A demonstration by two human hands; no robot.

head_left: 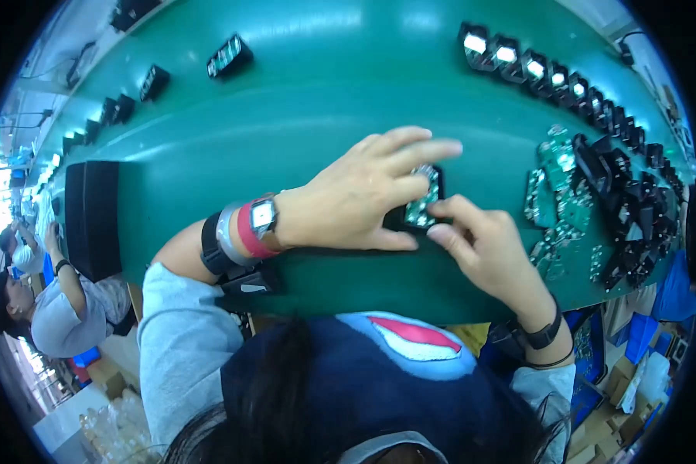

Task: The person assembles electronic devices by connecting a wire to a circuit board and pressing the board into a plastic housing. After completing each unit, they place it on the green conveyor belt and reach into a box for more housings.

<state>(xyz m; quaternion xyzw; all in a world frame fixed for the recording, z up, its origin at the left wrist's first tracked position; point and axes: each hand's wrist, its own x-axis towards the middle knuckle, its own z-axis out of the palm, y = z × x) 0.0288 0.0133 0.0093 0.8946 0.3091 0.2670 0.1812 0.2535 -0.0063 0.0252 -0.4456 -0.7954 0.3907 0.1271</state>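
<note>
A small black case [441, 182] with a green circuit board [419, 213] in it lies on the green work surface in front of me. My left hand [356, 189] reaches over it from the left, fingers spread, one fingertip touching the top of the board and the thumb stretched out below. At the case's lower right side is my right hand [489, 246], its thumb and index finger bent against the edge and the other fingers curled in. The left hand's fingers are slightly blurred and cover part of the case.
Loose green circuit boards [561, 197] are heaped at the right, beside a pile of black cases [634, 216]. A row of cases [535, 66] runs along the far right; several more [230, 56] stand far left. A black box [93, 220] sits left, near a seated person [77, 309].
</note>
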